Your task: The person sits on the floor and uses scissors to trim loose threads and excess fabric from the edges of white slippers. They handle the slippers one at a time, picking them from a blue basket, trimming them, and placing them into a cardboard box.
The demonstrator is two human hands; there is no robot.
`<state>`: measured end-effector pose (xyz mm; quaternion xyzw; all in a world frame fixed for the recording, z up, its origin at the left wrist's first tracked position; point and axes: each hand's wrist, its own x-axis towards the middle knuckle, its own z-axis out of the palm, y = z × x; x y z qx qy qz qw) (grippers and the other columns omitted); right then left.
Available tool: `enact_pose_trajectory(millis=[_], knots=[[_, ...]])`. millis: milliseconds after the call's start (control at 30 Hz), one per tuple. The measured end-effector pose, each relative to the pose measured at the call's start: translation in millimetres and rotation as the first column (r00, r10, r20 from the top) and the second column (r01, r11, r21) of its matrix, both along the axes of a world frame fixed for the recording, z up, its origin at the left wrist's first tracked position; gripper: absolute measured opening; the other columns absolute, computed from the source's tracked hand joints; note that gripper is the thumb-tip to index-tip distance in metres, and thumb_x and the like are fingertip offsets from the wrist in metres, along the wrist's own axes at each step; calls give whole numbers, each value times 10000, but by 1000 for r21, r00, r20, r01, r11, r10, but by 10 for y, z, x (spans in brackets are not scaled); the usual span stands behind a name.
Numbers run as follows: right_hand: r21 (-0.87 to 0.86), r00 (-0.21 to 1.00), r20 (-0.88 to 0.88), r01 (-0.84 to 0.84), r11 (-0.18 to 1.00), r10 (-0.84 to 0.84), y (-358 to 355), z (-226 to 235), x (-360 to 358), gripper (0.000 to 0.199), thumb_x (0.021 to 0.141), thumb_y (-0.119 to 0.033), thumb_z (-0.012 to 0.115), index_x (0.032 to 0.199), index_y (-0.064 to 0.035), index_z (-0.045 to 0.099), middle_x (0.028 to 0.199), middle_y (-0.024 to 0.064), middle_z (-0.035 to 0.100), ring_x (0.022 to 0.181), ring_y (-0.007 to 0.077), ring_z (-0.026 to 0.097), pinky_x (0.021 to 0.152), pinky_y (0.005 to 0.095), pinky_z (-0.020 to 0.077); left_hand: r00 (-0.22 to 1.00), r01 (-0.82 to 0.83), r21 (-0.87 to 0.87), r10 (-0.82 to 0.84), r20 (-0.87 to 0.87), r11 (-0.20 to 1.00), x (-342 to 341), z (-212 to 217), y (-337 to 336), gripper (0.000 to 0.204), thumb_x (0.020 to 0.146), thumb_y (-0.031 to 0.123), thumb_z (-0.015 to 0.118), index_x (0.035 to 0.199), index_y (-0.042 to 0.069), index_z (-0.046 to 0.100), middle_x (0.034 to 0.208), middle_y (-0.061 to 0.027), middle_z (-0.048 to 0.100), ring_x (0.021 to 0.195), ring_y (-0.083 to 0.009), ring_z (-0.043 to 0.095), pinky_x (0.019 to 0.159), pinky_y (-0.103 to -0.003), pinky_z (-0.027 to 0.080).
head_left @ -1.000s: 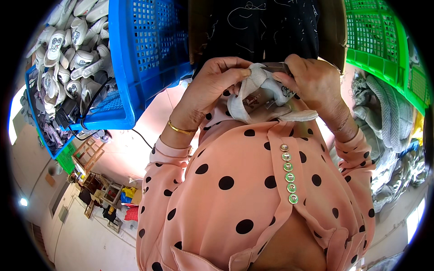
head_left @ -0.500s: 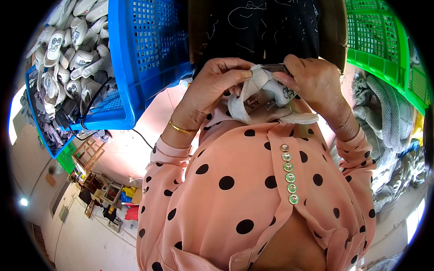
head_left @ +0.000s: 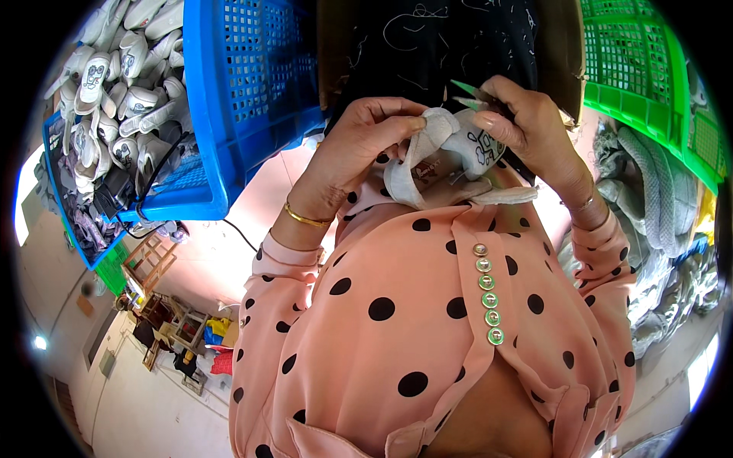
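The left hand (head_left: pixel 359 149) pinches the rim of a pale grey fabric shoe upper (head_left: pixel 443 153), while the right hand (head_left: pixel 527 130), closed, grips its far side and green-handled snips (head_left: pixel 469 93).

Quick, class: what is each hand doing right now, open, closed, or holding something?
Left hand: closed, fingers pinching the white shoe upper.
Right hand: closed on the same shoe upper, also gripping a small green tool.

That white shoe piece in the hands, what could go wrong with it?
1. The right hand holds a pointed green tool close to the left hand's fingertips; it might poke them.
2. The tool could snag or cut the white shoe piece in the wrong spot.
3. If the grip slackens, the piece may drop onto the spotted pink blouse.
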<state>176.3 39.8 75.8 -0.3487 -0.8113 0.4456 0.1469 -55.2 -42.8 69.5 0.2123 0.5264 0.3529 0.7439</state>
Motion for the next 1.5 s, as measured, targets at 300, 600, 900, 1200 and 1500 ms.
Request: enact_pose_trajectory(millis=[300, 600, 900, 1200, 1500], knots=[[298, 1000, 28, 2, 955, -11, 66, -40, -205, 130, 846, -146, 665, 929, -90, 582, 701, 102, 630, 647, 302, 639, 558, 367, 493, 976, 168, 57, -158, -151, 984, -30, 96, 96, 231, 884, 178, 667, 1034, 8, 711, 767, -5, 644, 642, -37, 560, 598, -175, 459], [-287, 952, 16, 297, 911, -306, 138, 163, -50, 189, 925, -157, 632, 1030, -1, 618, 664, 52, 582, 581, 80, 550, 554, 234, 454, 903, 327, 394, -161, -398, 859, -42, 296, 374, 183, 871, 48, 627, 1027, 4, 713, 785, -18, 657, 687, -55, 583, 611, -197, 472], [27, 932, -58, 359, 933, -357, 468, 108, 256, 514, 788, -214, 803, 1235, -72, 593, 695, 70, 636, 619, 112, 601, 603, 272, 517, 584, 711, 694, 456, -672, 112, 78, 302, 673, 329, 666, -28, 744, 984, 50, 710, 839, -70, 643, 638, -200, 596, 555, -263, 501], [-115, 961, -100, 248, 962, -259, 649, 201, 383, 259, 816, -97, 771, 1005, 14, 632, 727, 16, 566, 658, 62, 455, 585, 235, 417, 473, 757, 653, 690, -548, -1, 53, 315, 791, 289, 744, -56, 685, 1013, 49, 698, 879, -60, 668, 665, -188, 599, 591, -264, 513], [199, 855, -182, 517, 833, -487, 572, 366, 274, 315, 803, -130, 789, 1067, -23, 654, 816, 49, 675, 648, 71, 567, 597, 220, 478, 859, 23, 721, 355, -368, 693, 36, 249, 690, 169, 973, 9, 530, 1124, -4, 604, 1017, -83, 660, 836, -91, 600, 740, -220, 508]])
